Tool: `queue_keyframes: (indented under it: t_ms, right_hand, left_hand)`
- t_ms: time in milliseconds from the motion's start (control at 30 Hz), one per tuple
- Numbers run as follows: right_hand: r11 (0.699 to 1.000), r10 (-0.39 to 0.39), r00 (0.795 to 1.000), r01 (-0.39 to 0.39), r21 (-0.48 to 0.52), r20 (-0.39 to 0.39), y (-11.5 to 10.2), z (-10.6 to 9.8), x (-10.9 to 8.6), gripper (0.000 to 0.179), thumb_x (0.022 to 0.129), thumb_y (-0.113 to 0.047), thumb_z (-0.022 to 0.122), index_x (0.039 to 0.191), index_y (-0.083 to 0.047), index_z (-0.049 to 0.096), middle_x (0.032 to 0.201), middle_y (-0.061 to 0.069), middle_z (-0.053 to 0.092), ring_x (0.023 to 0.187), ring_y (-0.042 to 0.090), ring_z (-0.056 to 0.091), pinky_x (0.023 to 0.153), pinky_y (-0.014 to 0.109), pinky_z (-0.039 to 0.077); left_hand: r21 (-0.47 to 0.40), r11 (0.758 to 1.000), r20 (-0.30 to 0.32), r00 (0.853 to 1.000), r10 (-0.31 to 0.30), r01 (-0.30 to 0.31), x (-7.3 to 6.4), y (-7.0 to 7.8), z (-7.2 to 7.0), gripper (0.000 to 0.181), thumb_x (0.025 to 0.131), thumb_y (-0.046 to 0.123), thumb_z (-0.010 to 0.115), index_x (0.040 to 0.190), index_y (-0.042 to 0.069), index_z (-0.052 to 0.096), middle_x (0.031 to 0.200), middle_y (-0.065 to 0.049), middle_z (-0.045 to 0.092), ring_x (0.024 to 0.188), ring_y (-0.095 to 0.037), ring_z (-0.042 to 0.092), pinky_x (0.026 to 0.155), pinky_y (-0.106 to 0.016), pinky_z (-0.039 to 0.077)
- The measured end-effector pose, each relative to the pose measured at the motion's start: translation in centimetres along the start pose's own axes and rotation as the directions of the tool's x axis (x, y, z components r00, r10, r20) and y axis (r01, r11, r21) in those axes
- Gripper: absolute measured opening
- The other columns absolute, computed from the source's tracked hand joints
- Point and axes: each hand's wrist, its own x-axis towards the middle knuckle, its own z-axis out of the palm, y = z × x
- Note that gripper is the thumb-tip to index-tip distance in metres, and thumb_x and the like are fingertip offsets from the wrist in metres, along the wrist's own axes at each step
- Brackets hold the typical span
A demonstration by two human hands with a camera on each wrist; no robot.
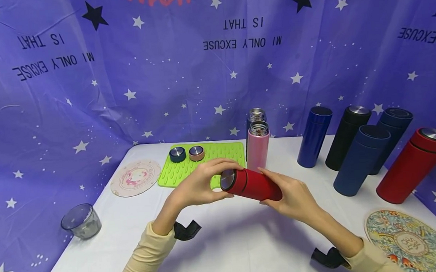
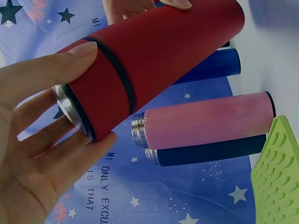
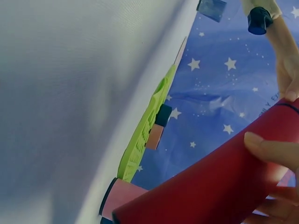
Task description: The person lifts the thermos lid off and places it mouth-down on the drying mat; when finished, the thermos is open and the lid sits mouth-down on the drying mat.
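Observation:
A red thermos bottle is held in the air above the table, tilted with its lid end towards the left. My left hand grips the lid, thumb on one side and fingers on the other. The black ring between lid and body shows, and the lid sits on the bottle. Around the lower body curls my right hand, its thumb lying along the red side in the right wrist view. Just behind stand a pink bottle and a dark blue bottle, both lidless with bare steel necks.
A green mat carries a dark blue lid and a pink lid. Several capped bottles stand at right, including a red one. Round mats lie left and right. A glass cup sits near the left edge.

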Motion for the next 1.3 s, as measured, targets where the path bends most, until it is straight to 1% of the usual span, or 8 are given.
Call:
queue_keyframes:
  t_ms: [133,267,500,767,933,1133,1200,1300]
  right_hand:
    - [0.985,-0.011,0.999,0.004,0.174,0.039,0.5,-0.2,0.4,0.08,0.062,-0.018,0.093,0.133,-0.011,0.056,0.131,0.006,0.059,0.116,0.026,0.058,0.087,0.044,0.054]
    - [0.937,0.021,0.991,-0.065,0.344,0.129,1.0,-0.8,1.1,0.079,0.065,-0.022,0.092,0.134,-0.017,0.055,0.126,-0.003,0.061,0.104,0.015,0.062,0.082,0.034,0.056]
    - [0.878,0.038,0.964,-0.158,0.452,0.263,-0.4,-2.8,2.8,0.074,0.063,-0.013,0.092,0.129,-0.01,0.059,0.114,0.002,0.067,0.093,0.015,0.064,0.078,0.031,0.056]
    - [0.896,0.017,0.979,-0.105,0.431,0.204,-2.7,-4.0,3.4,0.071,0.059,-0.004,0.092,0.124,-0.003,0.063,0.109,0.005,0.069,0.087,0.015,0.065,0.073,0.03,0.057]
    - [0.904,0.004,0.989,-0.066,0.422,0.146,-1.8,-2.9,2.8,0.074,0.057,-0.006,0.093,0.125,-0.002,0.064,0.109,0.007,0.07,0.085,0.016,0.066,0.071,0.031,0.057]
    - [0.926,-0.035,0.996,0.004,0.378,0.076,0.2,-1.1,2.1,0.077,0.059,-0.023,0.094,0.128,-0.01,0.063,0.113,0.002,0.069,0.089,0.015,0.067,0.071,0.03,0.058]
    - [0.937,-0.057,0.997,0.039,0.346,0.044,0.3,-0.9,2.1,0.077,0.06,-0.027,0.094,0.13,-0.013,0.063,0.116,0.001,0.068,0.092,0.015,0.067,0.073,0.029,0.057]
    - [0.962,-0.09,0.996,0.094,0.256,-0.026,0.2,-0.8,2.1,0.079,0.059,-0.028,0.094,0.131,-0.015,0.062,0.12,0.003,0.067,0.099,0.02,0.067,0.078,0.033,0.057]
  left_hand:
    - [-0.017,0.999,-0.017,0.999,0.035,-0.035,-0.1,0.2,-0.4,0.062,0.071,0.008,0.085,0.127,0.008,0.059,0.126,-0.005,0.059,0.117,-0.017,0.054,0.094,-0.028,0.049]
    - [-0.072,0.996,-0.043,0.998,0.05,-0.053,-0.3,0.3,-0.7,0.062,0.072,0.008,0.084,0.128,0.007,0.058,0.128,-0.007,0.058,0.117,-0.019,0.054,0.09,-0.028,0.052]
    - [-0.104,0.993,-0.108,0.993,0.053,-0.064,-0.5,0.1,-1.2,0.064,0.067,0.013,0.089,0.124,0.007,0.062,0.121,-0.006,0.063,0.11,-0.018,0.057,0.077,-0.026,0.057]
    - [-0.095,0.992,-0.15,0.986,0.07,-0.085,-0.5,-0.2,-1.4,0.064,0.059,0.014,0.092,0.117,0.005,0.066,0.112,-0.007,0.067,0.1,-0.017,0.059,0.072,-0.026,0.058]
    - [-0.086,0.994,-0.154,0.987,0.054,-0.068,-0.6,-0.2,-1.3,0.063,0.06,0.015,0.092,0.117,0.006,0.067,0.111,-0.005,0.067,0.097,-0.015,0.06,0.072,-0.025,0.057]
    - [-0.059,0.997,-0.179,0.983,0.038,-0.049,-0.7,-0.2,-1.3,0.062,0.061,0.02,0.091,0.117,0.007,0.067,0.108,-0.004,0.068,0.093,-0.013,0.062,0.07,-0.023,0.057]
    - [-0.048,0.999,-0.2,0.98,0.014,-0.024,-0.7,-0.3,-1.2,0.061,0.062,0.023,0.091,0.116,0.007,0.068,0.105,-0.002,0.068,0.089,-0.012,0.063,0.068,-0.022,0.057]
    - [-0.081,0.994,-0.229,0.97,-0.087,0.07,-0.8,-0.3,-1.0,0.059,0.063,0.023,0.091,0.115,0.008,0.068,0.101,-0.002,0.068,0.081,-0.012,0.065,0.066,-0.023,0.058]
